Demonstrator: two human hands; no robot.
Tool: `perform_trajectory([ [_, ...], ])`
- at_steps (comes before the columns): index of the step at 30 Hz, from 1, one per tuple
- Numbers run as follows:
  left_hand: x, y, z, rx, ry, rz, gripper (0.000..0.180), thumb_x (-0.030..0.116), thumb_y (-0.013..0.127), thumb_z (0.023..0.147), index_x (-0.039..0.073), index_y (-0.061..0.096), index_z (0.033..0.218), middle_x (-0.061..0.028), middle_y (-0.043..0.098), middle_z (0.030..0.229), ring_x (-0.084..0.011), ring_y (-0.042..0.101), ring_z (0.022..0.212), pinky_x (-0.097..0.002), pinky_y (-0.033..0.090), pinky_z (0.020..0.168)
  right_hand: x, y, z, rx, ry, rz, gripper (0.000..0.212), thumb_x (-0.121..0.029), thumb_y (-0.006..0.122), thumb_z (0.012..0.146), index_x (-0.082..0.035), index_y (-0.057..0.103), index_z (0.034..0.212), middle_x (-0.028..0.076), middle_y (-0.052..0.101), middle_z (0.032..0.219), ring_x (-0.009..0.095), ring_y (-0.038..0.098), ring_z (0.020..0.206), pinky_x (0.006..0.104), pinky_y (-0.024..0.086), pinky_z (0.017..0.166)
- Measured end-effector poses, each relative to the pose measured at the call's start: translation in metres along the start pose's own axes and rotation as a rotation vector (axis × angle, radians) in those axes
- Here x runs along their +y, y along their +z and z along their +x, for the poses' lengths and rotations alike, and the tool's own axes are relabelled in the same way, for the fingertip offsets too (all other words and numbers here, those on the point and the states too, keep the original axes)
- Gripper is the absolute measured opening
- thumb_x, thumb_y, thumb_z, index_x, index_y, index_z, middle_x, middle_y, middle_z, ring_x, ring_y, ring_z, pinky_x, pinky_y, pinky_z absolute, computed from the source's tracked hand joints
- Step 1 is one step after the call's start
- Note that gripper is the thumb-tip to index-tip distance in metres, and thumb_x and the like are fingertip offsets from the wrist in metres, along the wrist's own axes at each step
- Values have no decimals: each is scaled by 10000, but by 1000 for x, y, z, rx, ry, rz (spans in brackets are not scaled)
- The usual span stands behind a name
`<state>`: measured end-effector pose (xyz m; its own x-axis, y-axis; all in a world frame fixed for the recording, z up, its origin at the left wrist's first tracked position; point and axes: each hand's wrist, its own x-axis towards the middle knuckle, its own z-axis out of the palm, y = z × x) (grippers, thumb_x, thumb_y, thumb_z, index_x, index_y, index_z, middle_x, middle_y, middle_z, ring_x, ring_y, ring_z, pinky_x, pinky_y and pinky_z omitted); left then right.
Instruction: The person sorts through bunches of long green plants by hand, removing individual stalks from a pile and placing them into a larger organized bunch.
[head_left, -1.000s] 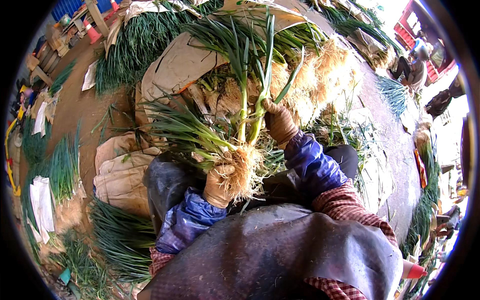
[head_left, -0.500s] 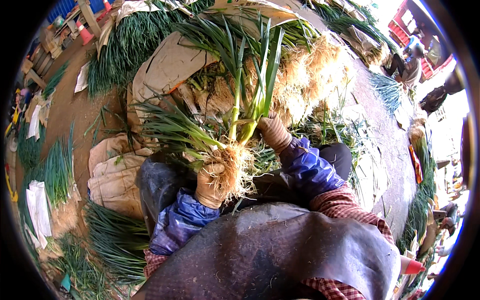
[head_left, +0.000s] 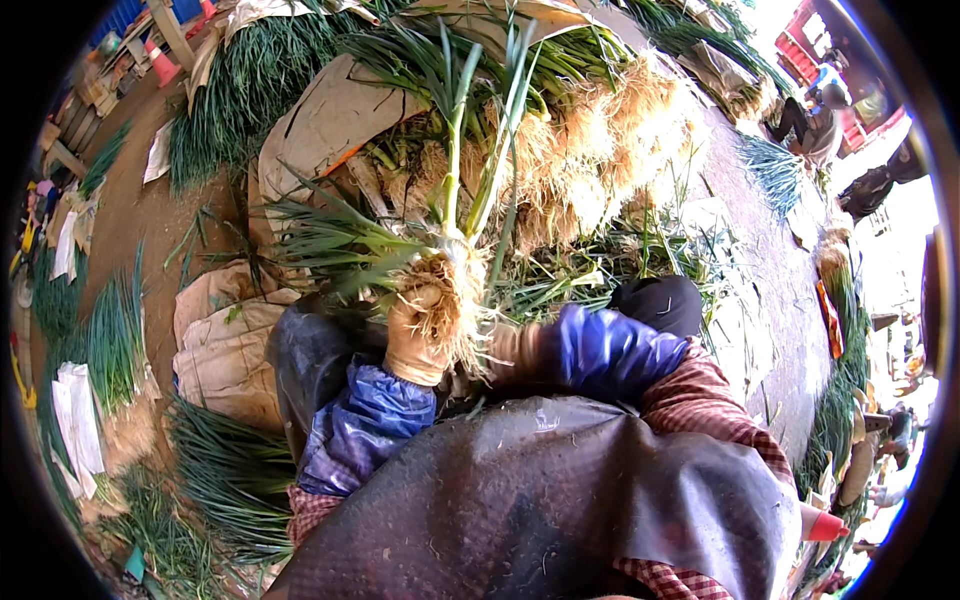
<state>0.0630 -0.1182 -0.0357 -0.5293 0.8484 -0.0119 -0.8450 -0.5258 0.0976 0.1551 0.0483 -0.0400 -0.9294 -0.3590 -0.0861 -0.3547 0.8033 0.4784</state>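
My left hand (head_left: 418, 335), in a tan glove, is closed around a bunch of spring onions (head_left: 440, 270) in front of my lap. Their pale, stringy roots hang over the glove, while the green leaves fan out to the left and two tall stalks stand upward. My right hand (head_left: 515, 352), also gloved, is low beside the roots, to the right of the left hand. Motion smears it and the roots cover its fingers. Just beyond both hands lies a big heap of spring onions (head_left: 590, 150), roots toward me, partly on tan sacking (head_left: 325, 135).
Loose leaf trimmings (head_left: 570, 270) lie between the heap and my knees. Folded sacks (head_left: 235, 350) and more green bundles (head_left: 225, 475) are at my left. A dark apron (head_left: 540, 490) covers my lap. Another person (head_left: 820, 125) sits at the far right. A traffic cone (head_left: 822, 525) stands at lower right.
My right hand has left the tall stalks and dropped toward my lap, beside the roots. The stalks lean slightly further left; the left hand keeps its grip.
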Motion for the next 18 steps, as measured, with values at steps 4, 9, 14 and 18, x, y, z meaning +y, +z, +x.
perform_trajectory([
  [4, 1, -4, 3, 59, -57, -16, 352, 69, 591, 830, -34, 577, 1167, -162, 642, 1135, -288, 627, 1042, -404, 506, 946, 13, 35, -16, -617, 116, 814, 312, -346, 659, 820, -63, 654, 951, 83, 675, 752, 235, 597, 558, 397, 508, 531],
  [9, -6, -18, 3, 104, -28, 53, 320, 6, 646, 792, -30, 595, 1105, -129, 652, 1084, -257, 627, 1013, -387, 501, 960, 94, -9, -48, -105, 707, 822, 428, -345, 668, 869, -81, 613, 1201, 133, 698, 856, 212, 665, 701, 348, 557, 661],
  [14, -22, -29, 5, 179, -2, 381, 351, 14, 603, 804, -20, 593, 1153, -123, 659, 1060, -261, 646, 978, -398, 525, 929, 113, -45, 13, 248, 754, 1393, 570, -399, 697, 853, -49, 564, 1282, 140, 709, 1012, 161, 682, 853, 298, 559, 770],
  [18, -18, -84, 3, 225, 148, 1270, 231, 149, 708, 794, 25, 694, 988, -79, 698, 940, -210, 650, 888, -356, 507, 894, 128, -35, 59, -268, 654, 1318, 802, -521, 752, 759, -52, 489, 1355, 145, 710, 1016, 175, 662, 1041, 239, 511, 888],
])
